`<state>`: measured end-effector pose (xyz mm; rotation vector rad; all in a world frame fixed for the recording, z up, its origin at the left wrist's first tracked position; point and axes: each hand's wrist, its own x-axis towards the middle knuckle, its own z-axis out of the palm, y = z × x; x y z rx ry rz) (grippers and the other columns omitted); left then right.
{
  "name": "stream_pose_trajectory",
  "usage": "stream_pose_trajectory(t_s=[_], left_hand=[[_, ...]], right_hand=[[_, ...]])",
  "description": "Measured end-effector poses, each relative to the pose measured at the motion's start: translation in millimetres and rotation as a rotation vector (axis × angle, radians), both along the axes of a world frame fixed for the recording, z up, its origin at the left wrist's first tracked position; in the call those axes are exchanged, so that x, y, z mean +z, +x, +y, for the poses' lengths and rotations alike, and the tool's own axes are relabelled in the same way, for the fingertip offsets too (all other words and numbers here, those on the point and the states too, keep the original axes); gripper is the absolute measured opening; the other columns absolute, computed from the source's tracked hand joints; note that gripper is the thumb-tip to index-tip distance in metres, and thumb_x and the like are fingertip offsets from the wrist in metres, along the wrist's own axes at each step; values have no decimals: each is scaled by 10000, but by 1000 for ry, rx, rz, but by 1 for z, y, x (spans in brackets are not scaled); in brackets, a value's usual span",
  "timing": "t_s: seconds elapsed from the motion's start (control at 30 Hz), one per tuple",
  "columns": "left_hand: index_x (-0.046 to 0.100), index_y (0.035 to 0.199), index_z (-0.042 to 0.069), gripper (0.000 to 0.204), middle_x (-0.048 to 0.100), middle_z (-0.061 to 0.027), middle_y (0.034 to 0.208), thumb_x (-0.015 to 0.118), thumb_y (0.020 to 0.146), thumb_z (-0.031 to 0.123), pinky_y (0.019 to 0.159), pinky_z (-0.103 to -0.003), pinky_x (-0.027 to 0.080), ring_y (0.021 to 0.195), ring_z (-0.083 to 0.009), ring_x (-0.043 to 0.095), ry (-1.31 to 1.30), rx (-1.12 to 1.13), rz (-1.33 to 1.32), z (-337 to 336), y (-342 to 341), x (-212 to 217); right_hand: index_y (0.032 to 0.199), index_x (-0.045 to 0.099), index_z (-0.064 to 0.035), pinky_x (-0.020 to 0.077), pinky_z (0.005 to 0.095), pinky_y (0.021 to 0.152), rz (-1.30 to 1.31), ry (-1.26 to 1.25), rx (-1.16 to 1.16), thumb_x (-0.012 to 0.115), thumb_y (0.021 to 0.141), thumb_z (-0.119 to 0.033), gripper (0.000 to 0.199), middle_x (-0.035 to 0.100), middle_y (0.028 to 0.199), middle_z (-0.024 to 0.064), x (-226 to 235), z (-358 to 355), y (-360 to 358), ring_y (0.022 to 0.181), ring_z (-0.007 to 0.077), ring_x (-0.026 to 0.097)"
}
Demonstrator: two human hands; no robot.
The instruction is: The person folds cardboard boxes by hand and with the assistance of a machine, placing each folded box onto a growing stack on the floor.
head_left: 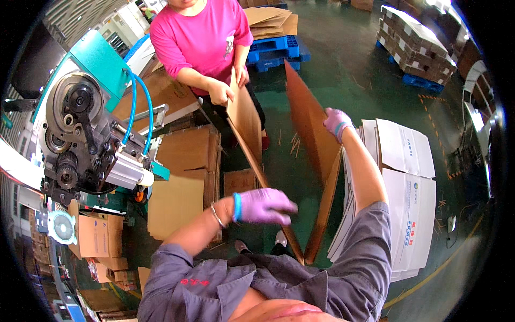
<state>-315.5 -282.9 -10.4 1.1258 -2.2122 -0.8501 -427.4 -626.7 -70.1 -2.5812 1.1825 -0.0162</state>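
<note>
My left hand, in a purple glove, grips the near edge of a large brown cardboard sheet folded into a V and standing on edge. My right hand, also gloved in purple, holds the top edge of its right panel. Across from me a person in a pink shirt holds the far end of the left panel with both hands.
A stitching machine with gears, teal covers and blue hoses stands at the left. Flat brown cardboard is stacked beside it. White printed flat cartons are piled at my right. Blue pallets and stacked boxes stand on the green floor behind.
</note>
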Motion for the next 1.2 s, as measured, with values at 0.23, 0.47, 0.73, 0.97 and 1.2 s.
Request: stream_pose_trajectory(t_s=[0.23, 0.47, 0.73, 0.97, 1.2], left_hand=[[316, 1378, -45, 822, 445, -162, 1354, 586, 854, 528, 1080, -380, 318, 1247, -263, 429, 144, 878, 555, -77, 73, -6], [636, 1049, -24, 350, 668, -49, 922, 670, 862, 270, 666, -276, 506, 749, -142, 606, 196, 1116, 556, -50, 61, -15], [674, 934, -1, 202, 642, -92, 759, 719, 804, 146, 634, -286, 481, 679, -186, 617, -149, 742, 264, 183, 55, 33], [602, 1057, -28, 378, 638, -156, 933, 736, 777, 188, 756, -438, 498, 824, -338, 622, -733, 1242, -482, 313, 100, 44], [556, 1184, 248, 350, 544, -44, 1179, 567, 836, 210, 830, -352, 462, 897, -178, 570, -802, 769, -1096, 342, 73, 30]], right_hand=[[1292, 408, 6, 524, 434, 597, -101, -277, 207, 377, 914, -162, 415, 640, 858, 190, 8, 171, -18, 789, 295, 653], [1169, 537, -74, 517, 415, 610, -387, 11, 542, 564, 855, -215, 345, 641, 872, 127, -15, 320, -45, 706, 337, 619], [1185, 557, -29, 434, 349, 864, -1116, -321, -39, 347, 979, -453, 516, 602, 1113, 142, 52, 213, -132, 986, 246, 570], [1127, 563, 49, 457, 248, 707, -904, 523, 236, 473, 972, -366, 452, 610, 903, 24, 23, 290, -27, 788, 92, 532], [978, 643, 22, 476, 296, 670, -465, 845, 191, 488, 956, -376, 428, 624, 736, 80, 35, 448, 73, 685, 162, 570]])
